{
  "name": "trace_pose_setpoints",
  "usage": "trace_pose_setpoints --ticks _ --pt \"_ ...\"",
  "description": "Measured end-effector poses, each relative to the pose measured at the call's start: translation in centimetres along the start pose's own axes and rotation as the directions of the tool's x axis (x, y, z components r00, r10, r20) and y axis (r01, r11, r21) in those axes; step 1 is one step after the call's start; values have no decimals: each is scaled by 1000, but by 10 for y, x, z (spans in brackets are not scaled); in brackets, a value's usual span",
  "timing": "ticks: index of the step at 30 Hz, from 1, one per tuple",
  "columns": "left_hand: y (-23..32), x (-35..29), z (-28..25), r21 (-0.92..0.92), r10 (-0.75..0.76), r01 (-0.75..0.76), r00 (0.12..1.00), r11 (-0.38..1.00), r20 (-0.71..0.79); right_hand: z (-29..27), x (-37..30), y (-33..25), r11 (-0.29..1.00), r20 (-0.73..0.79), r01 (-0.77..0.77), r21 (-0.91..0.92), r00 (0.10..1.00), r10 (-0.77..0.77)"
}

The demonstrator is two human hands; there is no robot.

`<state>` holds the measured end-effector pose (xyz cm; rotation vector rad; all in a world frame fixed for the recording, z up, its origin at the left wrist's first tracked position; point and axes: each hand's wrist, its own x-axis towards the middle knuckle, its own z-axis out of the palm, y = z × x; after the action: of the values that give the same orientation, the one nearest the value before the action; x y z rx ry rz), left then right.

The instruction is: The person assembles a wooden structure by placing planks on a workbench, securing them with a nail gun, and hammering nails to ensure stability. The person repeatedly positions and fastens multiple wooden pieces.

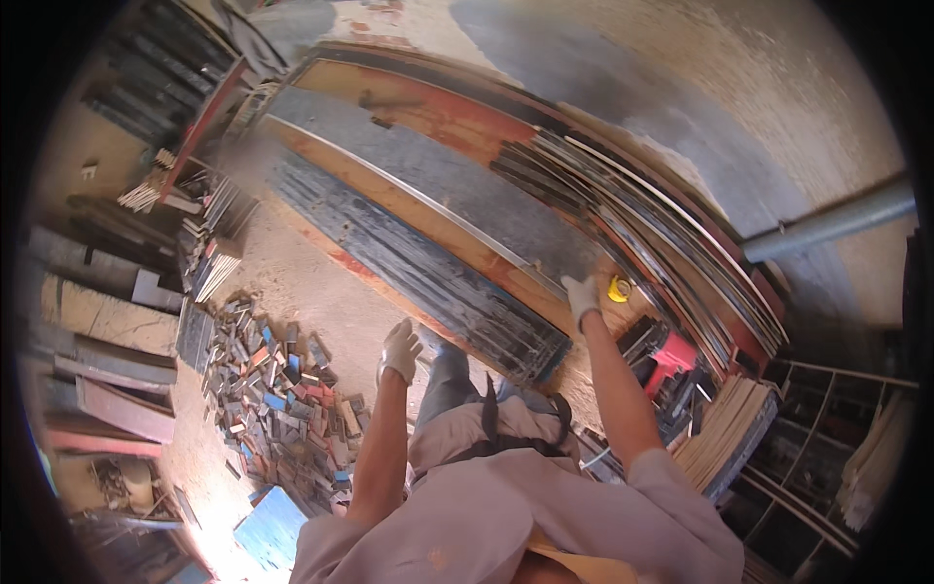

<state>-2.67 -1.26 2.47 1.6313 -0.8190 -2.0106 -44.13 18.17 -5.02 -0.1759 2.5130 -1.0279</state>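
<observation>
A: Home or workshop?
B: Reads as a workshop, rough woodworking type.
A: Based on what?
B: See long dark boards [418, 263] laid side by side on a reddish-brown table [336, 78], with thin strips [642, 204] piled along the wall [671, 73] side. Note yellow tape measure [619, 289] near the right hand [582, 299], plus a red tool-like item [671, 354], too blurred to identify.
A: Could pass for a storeroom?
B: Partly. Has planks [112, 316] stacked at left, metal rack [817, 414] at right. Also shows a heap of small offcuts [282, 394] on dusty floor [277, 253]. Still call it workshop.
</observation>
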Motion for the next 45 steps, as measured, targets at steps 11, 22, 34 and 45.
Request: trace_pose_setpoints --ticks 11,22,34,45 --pt "72 -25 28 -26 242 -245 966 969 -87 -85 -108 -95 728 505 -229 646 844 -182" --pt "249 -31 109 -336 299 -183 893 924 337 -178 -201 -152 578 313 787 216 505 -804" --pt "112 -33 48 -542 247 -86 941 836 231 -181 -295 -99 497 296 -218 840 952 -83" --pt "80 86 -8 -95 185 -176 978 980 97 -35 -213 -43 843 69 232 484 951 -301"
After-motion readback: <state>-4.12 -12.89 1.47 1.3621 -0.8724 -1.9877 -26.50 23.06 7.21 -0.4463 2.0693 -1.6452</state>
